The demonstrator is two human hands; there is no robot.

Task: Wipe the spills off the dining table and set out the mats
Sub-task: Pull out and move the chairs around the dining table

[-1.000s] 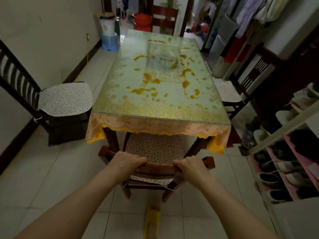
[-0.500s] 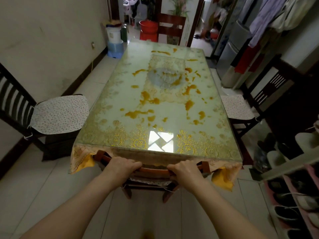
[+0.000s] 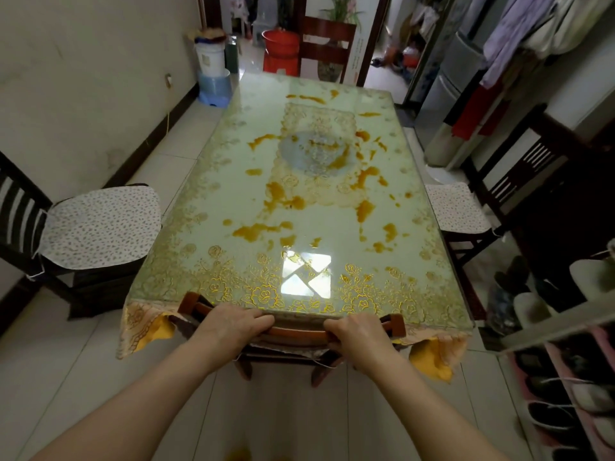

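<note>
Both hands grip the top rail of a wooden chair tucked at the near end of the dining table: the left hand curls its fingers over the rail toward the chair's left post, the right hand does the same toward the right post, and bare rail shows between them. The chair seat sits under the table edge, just beyond the knuckles, with the fringed tablecloth hanging on either side of the wrists. Ahead of the hands the glass top carries many orange spills, thickest around the middle and reaching toward the far end; a bright window reflection lies just past the fingertips. No cloth and no mats can be seen anywhere on or near the table. Cushioned chairs stand out to the left and to the right of the arms. Judged from this, the step in hand is preparatory, positioning the chair, and wiping is not yet begun. The next move calls for letting go of the rail and fetching a cloth, since none lies within reach
</note>
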